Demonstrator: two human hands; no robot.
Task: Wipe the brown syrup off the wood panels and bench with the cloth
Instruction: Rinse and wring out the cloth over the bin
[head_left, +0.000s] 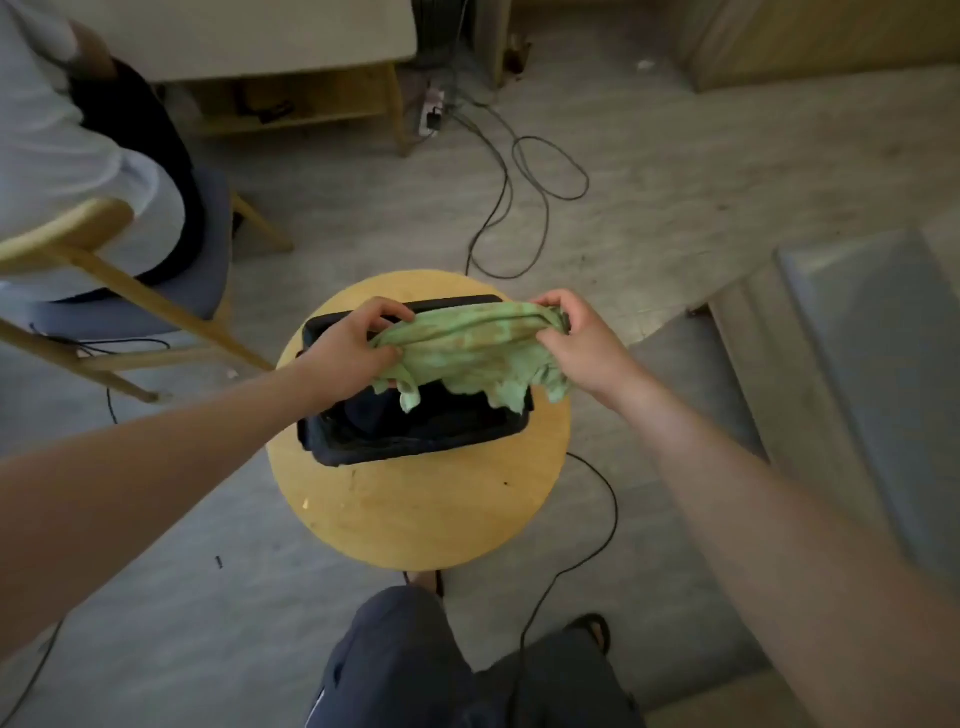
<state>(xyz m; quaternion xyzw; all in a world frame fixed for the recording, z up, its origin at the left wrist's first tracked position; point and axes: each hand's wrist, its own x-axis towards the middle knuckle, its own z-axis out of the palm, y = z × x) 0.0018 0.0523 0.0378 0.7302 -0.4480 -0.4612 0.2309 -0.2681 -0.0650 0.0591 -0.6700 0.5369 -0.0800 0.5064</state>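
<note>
Right hand, fingertips hidden in cloth

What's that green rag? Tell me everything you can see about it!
The cloth is pale green, soft-looking and crumpled, with brownish stains. It is stretched sideways in the air between two hands: the left hand grips its left end, the right hand its right end. Its ragged lower edge hangs in loose flaps over an open black box on a round wooden stool. Whether it touches the box is unclear.
</note>
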